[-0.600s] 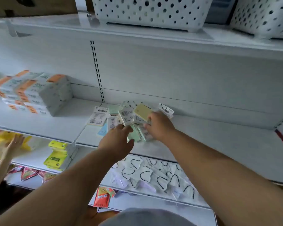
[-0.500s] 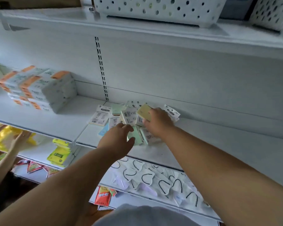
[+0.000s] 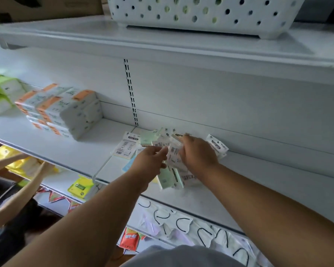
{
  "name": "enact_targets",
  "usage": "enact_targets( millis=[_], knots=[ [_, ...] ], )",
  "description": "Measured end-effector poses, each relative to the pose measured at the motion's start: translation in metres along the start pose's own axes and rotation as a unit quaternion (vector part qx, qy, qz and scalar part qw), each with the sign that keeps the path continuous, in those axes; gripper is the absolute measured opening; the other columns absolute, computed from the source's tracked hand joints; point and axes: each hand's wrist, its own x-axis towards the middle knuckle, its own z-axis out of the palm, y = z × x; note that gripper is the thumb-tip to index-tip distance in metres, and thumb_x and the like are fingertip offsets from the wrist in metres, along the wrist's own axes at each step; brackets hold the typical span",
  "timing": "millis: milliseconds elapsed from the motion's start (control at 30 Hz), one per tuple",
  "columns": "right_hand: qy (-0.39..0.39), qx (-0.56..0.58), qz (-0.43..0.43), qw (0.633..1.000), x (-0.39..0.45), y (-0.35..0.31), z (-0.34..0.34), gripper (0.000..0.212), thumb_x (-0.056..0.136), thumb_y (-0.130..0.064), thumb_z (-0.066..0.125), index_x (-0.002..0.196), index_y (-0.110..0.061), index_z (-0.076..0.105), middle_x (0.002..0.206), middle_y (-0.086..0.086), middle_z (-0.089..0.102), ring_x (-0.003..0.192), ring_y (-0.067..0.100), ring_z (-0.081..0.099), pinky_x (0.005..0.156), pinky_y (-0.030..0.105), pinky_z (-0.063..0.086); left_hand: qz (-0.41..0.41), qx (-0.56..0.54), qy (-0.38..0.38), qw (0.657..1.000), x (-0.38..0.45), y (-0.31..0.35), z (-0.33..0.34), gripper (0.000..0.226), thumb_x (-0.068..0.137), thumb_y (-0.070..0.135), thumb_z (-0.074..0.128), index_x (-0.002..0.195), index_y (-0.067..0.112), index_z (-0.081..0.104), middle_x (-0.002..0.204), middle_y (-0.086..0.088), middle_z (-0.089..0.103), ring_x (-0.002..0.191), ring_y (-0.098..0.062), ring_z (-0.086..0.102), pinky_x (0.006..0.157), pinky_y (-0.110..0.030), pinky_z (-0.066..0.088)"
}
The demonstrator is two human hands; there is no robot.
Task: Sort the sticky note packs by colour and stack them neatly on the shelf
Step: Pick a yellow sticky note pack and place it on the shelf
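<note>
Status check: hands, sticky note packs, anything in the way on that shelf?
Both hands in the sticky note packs: right hand grips one, left hand reaching. Packs unsorted, colours mixed. Tissue packs stacked clear left.

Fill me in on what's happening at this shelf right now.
A person is sorting a loose pile of sticky note packs on a white shelf. The right hand grips a barcode-backed pack above the pile, and the left hand reaches in beside it, fingers at that pack's edge. A green pack lies nearest the shelf's front. Nothing is stacked by colour yet. Boxed tissue packs sit further left.
</note>
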Motion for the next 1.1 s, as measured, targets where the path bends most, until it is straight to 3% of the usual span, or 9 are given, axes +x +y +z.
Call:
enact_targets(
  millis=[167, 233, 333, 433, 500, 533, 633, 767, 1100],
  knots=[
    [0.052, 0.133, -0.111, 0.983, -0.046, -0.018, 0.006, 0.023, 0.093, -0.026, 0.052, 0.097, -0.008, 0.067, 0.09, 0.007, 0.067, 0.083, 0.026, 0.061, 0.075, 0.035, 0.049, -0.069, -0.13, -0.011, 0.989, -0.004, 0.007, -0.005, 0.018, 0.093, 0.02, 0.061, 0.098, 0.005, 0.068, 0.084, -0.012, 0.072, 0.071, -0.024, 0.068, 0.062, -0.031, 0.046],
    [0.077, 0.147, -0.062, 0.984, -0.063, -0.022, 0.011, 0.028, 0.092, -0.031, 0.054, 0.099, -0.007, 0.068, 0.098, 0.007, 0.066, 0.092, 0.023, 0.06, 0.085, 0.032, 0.048, -0.05, -0.107, 0.001, 0.993, -0.007, -0.002, -0.009, 0.014, 0.09, 0.005, 0.058, 0.098, 0.003, 0.069, 0.083, -0.014, 0.072, 0.067, -0.023, 0.068, 0.059, -0.03, 0.047],
    [0.122, 0.19, 0.146, 0.963, -0.08, -0.028, 0.004, 0.027, 0.088, -0.035, 0.057, 0.1, -0.011, 0.063, 0.104, 0.005, 0.06, 0.097, 0.02, 0.056, 0.084, 0.024, 0.042, -0.021, -0.102, 0.016, 0.994, -0.02, -0.013, -0.016, 0.019, 0.089, -0.001, 0.054, 0.096, 0.007, 0.07, 0.079, -0.01, 0.072, 0.067, -0.02, 0.067, 0.065, -0.032, 0.054],
    [0.055, 0.32, 0.407, 0.854, -0.091, -0.038, -0.014, 0.027, 0.09, -0.043, 0.06, 0.091, -0.016, 0.059, 0.089, 0.0, 0.064, 0.079, 0.018, 0.06, 0.07, 0.029, 0.045, -0.01, -0.126, -0.009, 0.992, -0.035, -0.024, -0.018, 0.017, 0.092, 0.001, 0.056, 0.095, 0.011, 0.07, 0.083, -0.009, 0.073, 0.07, -0.02, 0.069, 0.07, -0.03, 0.058],
    [0.027, 0.456, 0.469, 0.756, -0.106, -0.045, -0.024, 0.031, 0.092, -0.04, 0.059, 0.083, -0.01, 0.063, 0.071, 0.004, 0.067, 0.066, 0.023, 0.059, 0.065, 0.037, 0.046, 0.001, -0.124, -0.053, 0.991, -0.048, -0.032, -0.012, 0.015, 0.092, 0.002, 0.058, 0.094, 0.014, 0.068, 0.086, -0.009, 0.073, 0.073, -0.022, 0.072, 0.07, -0.03, 0.058],
    [0.033, 0.477, 0.478, 0.737, -0.115, -0.049, -0.029, 0.03, 0.092, -0.035, 0.061, 0.081, -0.008, 0.064, 0.066, 0.006, 0.066, 0.061, 0.024, 0.057, 0.062, 0.038, 0.045, 0.009, -0.113, -0.078, 0.99, -0.054, -0.037, -0.007, 0.015, 0.092, 0.002, 0.058, 0.094, 0.014, 0.068, 0.087, -0.009, 0.072, 0.075, -0.023, 0.072, 0.069, -0.03, 0.058],
    [0.082, 0.431, 0.5, 0.747, -0.148, -0.048, -0.044, 0.017, 0.091, -0.027, 0.064, 0.08, -0.014, 0.062, 0.069, 0.003, 0.062, 0.055, 0.017, 0.056, 0.054, 0.028, 0.047, 0.031, -0.071, -0.139, 0.987, -0.073, -0.053, 0.014, 0.014, 0.091, 0.002, 0.06, 0.095, 0.014, 0.067, 0.086, -0.007, 0.071, 0.073, -0.02, 0.072, 0.063, -0.025, 0.056],
    [0.139, 0.325, 0.511, 0.783, -0.201, -0.024, -0.067, 0.016, 0.083, -0.024, 0.072, 0.083, -0.013, 0.06, 0.074, 0.001, 0.062, 0.064, 0.016, 0.054, 0.063, 0.031, 0.047, 0.069, 0.027, -0.227, 0.971, -0.105, -0.064, 0.048, 0.015, 0.084, 0.01, 0.068, 0.097, 0.018, 0.067, 0.076, 0.0, 0.073, 0.066, -0.015, 0.069, 0.064, -0.031, 0.057],
    [0.18, 0.212, 0.52, 0.808, -0.281, 0.069, -0.133, 0.013, 0.082, -0.025, 0.073, 0.089, -0.017, 0.065, 0.084, -0.005, 0.07, 0.078, 0.014, 0.066, 0.07, 0.028, 0.052, 0.214, 0.178, -0.29, 0.916, -0.156, -0.029, 0.168, 0.038, 0.078, 0.021, 0.076, 0.102, 0.036, 0.051, 0.079, 0.01, 0.067, 0.07, -0.003, 0.064, 0.053, -0.015, 0.047]
  ],
)
